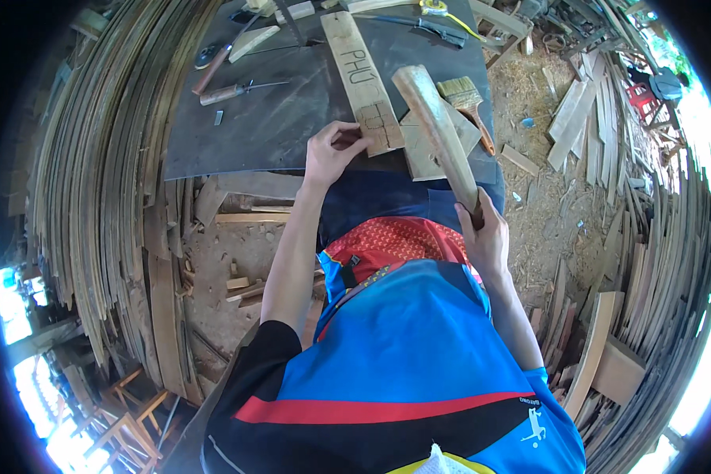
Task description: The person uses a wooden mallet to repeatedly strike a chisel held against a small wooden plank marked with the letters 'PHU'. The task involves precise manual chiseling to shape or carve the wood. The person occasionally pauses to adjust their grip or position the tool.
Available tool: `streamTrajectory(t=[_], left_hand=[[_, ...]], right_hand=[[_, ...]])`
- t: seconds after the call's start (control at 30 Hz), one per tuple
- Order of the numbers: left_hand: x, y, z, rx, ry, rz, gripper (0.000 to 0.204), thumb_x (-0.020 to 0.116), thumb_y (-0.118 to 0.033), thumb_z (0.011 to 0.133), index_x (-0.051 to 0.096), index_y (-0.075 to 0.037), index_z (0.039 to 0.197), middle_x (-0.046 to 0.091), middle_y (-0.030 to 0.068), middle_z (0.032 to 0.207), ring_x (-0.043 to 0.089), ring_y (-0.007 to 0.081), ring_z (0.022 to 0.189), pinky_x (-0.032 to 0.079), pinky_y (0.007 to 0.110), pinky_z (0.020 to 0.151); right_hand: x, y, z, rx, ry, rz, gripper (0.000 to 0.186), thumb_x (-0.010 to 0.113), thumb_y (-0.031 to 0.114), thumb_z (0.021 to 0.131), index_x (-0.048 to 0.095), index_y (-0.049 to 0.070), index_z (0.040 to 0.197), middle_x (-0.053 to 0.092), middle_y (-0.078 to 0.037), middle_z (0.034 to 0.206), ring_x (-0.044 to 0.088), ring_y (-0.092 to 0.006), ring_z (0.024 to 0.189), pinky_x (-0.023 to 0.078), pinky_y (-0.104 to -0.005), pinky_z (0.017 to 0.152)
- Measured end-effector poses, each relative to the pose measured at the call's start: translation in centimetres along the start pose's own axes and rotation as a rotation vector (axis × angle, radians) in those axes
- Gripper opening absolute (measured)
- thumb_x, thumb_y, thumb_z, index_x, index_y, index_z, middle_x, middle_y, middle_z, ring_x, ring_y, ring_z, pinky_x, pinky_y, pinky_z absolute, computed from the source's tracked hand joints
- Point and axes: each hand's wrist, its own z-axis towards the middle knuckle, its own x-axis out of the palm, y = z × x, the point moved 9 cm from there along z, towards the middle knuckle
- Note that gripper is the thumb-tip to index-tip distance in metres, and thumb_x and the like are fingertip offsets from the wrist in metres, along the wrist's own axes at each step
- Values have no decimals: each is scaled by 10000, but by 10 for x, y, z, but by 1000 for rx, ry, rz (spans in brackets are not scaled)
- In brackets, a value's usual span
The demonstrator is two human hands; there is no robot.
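Note:
A long wooden board (pixel 354 75) with dark hand-drawn markings lies lengthwise on the dark tabletop, its near end close to the table's front edge. My left hand (pixel 332 154) is closed in a pinch at the left edge of that near end, thumb and fingertips touching the wood. In my right hand (pixel 486 237) is the lower end of a thick, worn wooden bar (pixel 434 118), raised at a slant. Behind the bar lies a flat piece of wood (pixel 425 162), partly hidden. Beside it rests a wide paintbrush (pixel 464 99) with an orange-brown handle.
On the dark table (pixel 268 134) lie a chisel-like tool (pixel 225 93), a small metal piece (pixel 218 118) and a yellow tape measure (pixel 433 7). Tall stacks of planks (pixel 110 158) flank the left, with more timber (pixel 656 308) at right. Wood scraps and shavings litter the floor.

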Motion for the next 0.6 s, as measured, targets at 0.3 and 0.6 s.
streamTrajectory(t=[0.3, 0.6], left_hand=[[5, -11, 6, 76, 91, 169, 766, 990, -220, 737, 594, -55, 1372, 583, 96, 1178, 678, 168, 885, 595, 317, 765], [7, -9, 4, 60, 29, 186, 803, 995, -272, 735, 567, -67, 1384, 580, 116, 1198, 682, 193, 904, 596, 353, 791]], right_hand=[[-10, 6, 5, -27, -73, -74, 450, 756, 234, 978, 621, 37, 1360, 739, -221, 1062, 745, -421, 915, 591, -460, 760], [-25, 13, 2, -99, -33, -245, 469, 775, 275, 962, 620, 104, 1370, 744, -157, 1059, 753, -399, 874, 602, -477, 708]])
